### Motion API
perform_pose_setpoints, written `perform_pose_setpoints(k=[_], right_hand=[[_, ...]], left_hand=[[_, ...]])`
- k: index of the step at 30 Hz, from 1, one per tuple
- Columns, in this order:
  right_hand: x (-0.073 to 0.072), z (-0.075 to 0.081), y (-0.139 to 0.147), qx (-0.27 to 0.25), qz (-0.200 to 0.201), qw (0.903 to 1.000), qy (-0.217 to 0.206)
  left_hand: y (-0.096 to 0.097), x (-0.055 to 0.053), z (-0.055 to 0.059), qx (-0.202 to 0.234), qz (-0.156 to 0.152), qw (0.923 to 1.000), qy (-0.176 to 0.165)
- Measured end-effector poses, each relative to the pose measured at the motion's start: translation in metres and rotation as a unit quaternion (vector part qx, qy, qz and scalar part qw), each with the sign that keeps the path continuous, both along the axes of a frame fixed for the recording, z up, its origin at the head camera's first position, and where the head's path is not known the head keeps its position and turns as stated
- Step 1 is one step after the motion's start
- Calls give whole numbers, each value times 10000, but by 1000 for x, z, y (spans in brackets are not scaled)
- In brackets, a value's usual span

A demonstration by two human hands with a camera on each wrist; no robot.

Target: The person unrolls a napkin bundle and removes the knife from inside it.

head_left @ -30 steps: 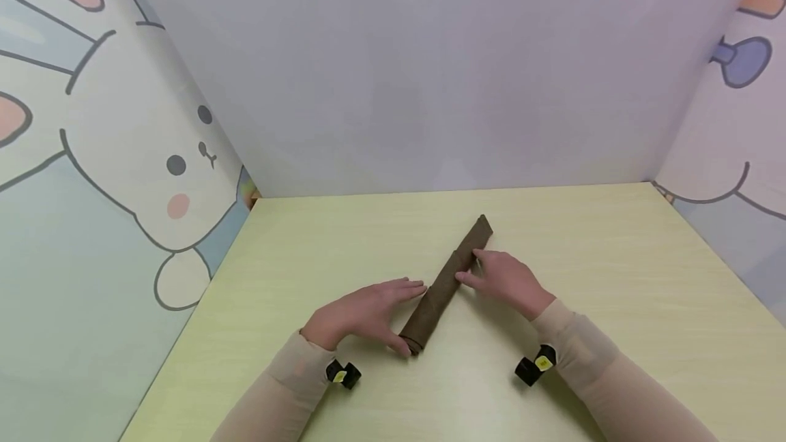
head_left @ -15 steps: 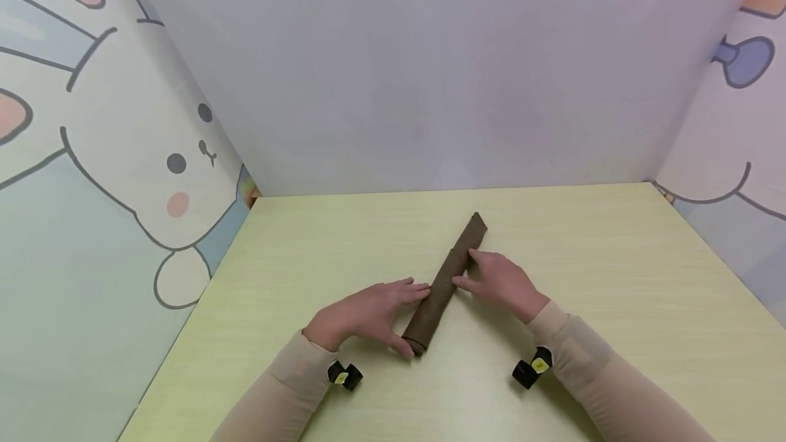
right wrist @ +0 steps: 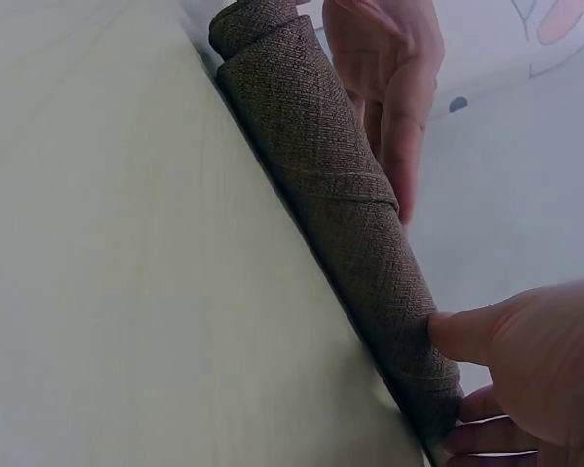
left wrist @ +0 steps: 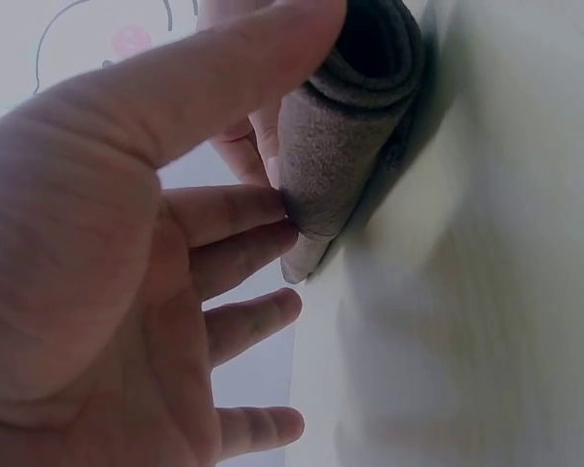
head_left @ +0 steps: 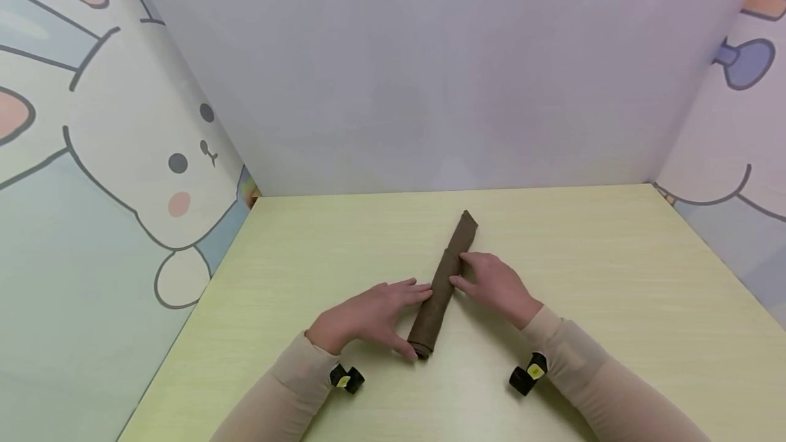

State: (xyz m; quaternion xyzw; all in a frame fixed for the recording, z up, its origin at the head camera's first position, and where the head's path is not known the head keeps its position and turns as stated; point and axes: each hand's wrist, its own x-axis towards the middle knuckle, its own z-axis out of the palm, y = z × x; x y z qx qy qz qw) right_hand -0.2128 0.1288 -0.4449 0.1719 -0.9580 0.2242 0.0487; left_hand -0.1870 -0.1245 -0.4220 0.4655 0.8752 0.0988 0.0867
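Observation:
A brown cloth rolled into a long tube [head_left: 441, 292] lies slanted on the table, its far end narrower than the near one. My left hand [head_left: 371, 316] is along the roll's left side: the fingertips touch its flank and the thumb is at the near end. In the left wrist view that end shows hollow, layered folds beside the straight fingers [left wrist: 248, 326]. Against the right side, farther up, rests my right hand [head_left: 494, 285], thumb and index finger spread along the cloth. The right wrist view has the right thumb [right wrist: 467, 334] pressing on the weave.
The pale yellow wooden table [head_left: 344, 237] ends at a plain grey-lilac wall [head_left: 399, 87]. A side wall with a cartoon rabbit [head_left: 141, 155] stands on the left, another printed wall [head_left: 724, 142] on the right. Each wrist carries a small black camera [head_left: 528, 375].
The cloth roll has turned toward upright in the head view: its far end swung left and its near end shifted slightly right. My right hand moved left with it; the left hand moved slightly right.

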Motion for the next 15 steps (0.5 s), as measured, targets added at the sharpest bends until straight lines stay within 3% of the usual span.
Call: perform_pose_setpoints(k=[15], right_hand=[[-5,-9,-2,-78,584,9982,147]], left_hand=[[8,6,0,-254,339,9991,92]])
